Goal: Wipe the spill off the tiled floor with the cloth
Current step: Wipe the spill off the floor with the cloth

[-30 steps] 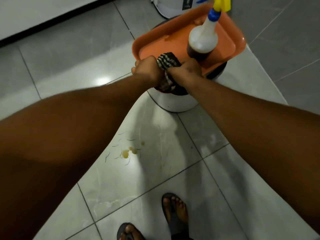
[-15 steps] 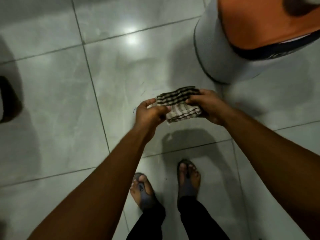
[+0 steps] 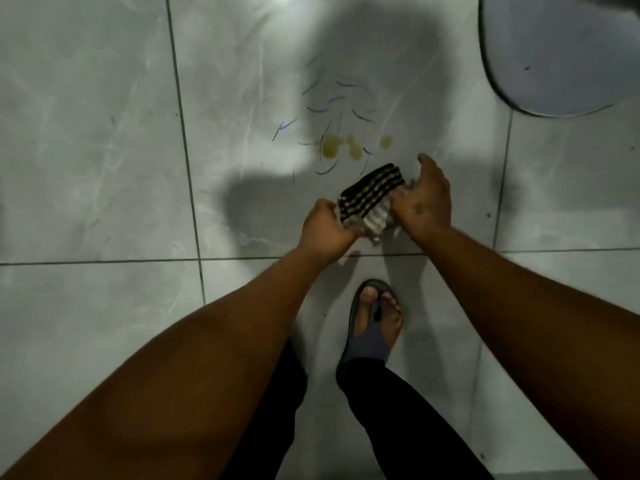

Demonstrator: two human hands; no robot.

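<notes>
A folded black-and-white checked cloth [image 3: 370,199] is held low over the grey tiled floor between both hands. My left hand [image 3: 323,230] grips its near left corner. My right hand [image 3: 424,199] holds its right edge with the fingers partly spread. The spill [image 3: 349,147], a few yellowish-brown blots, lies on the tile just beyond the cloth, apart from it, among thin dark pen-like marks.
The white base of a round bucket [image 3: 554,53] stands at the top right. My sandalled right foot [image 3: 375,323] is planted below the hands, near a grout line [image 3: 104,262]. Open tile stretches to the left.
The view has tipped down and the bucket has slid to the top right. Both hands carried the cloth down from the bucket toward the floor; the spill now shows just beyond it.
</notes>
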